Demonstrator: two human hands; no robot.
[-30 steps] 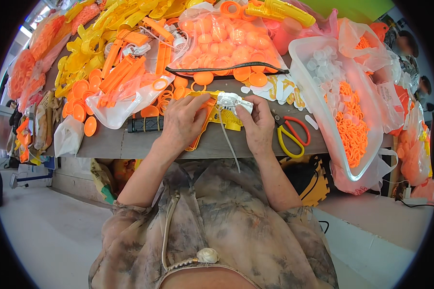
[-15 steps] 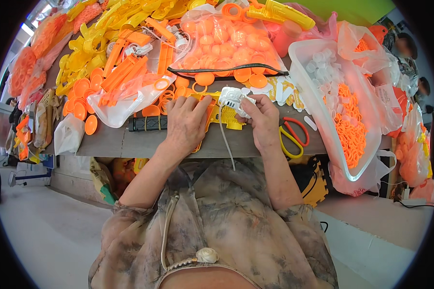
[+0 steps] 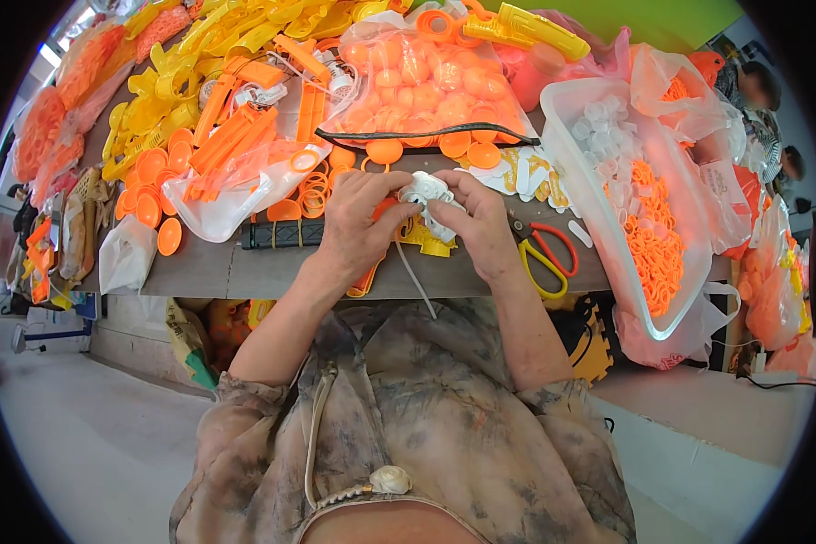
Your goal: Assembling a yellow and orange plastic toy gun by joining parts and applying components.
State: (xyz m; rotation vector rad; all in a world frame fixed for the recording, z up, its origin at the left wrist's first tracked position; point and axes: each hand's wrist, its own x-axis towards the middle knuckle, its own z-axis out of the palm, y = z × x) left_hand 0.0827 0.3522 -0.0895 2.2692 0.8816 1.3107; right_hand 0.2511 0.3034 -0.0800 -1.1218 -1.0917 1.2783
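Observation:
Both hands meet over the near edge of the table. Between them is a small white plastic part (image 3: 426, 189), and a thin white cord (image 3: 415, 276) trails from it toward my shirt. My right hand (image 3: 479, 222) pinches its right side with thumb and fingertips. On the other side, my left hand (image 3: 358, 216) is closed with thumb and index finger against the part. A yellow perforated plastic piece (image 3: 424, 238) lies just beneath, mostly covered by my hands. The end of an orange plastic piece (image 3: 363, 281) shows beside my left wrist.
Scissors with red and yellow handles (image 3: 546, 261) lie right of my hand. A translucent tub (image 3: 578, 195) holds small orange and clear parts. Behind sits a clear bag of orange balls (image 3: 431, 77). Orange cups (image 3: 150, 186), a black bar (image 3: 281, 234) and yellow shells (image 3: 168, 82) are leftward.
My left hand has come off the yellow piece and onto the white part. My right hand has turned the white part, so its dark slots no longer show.

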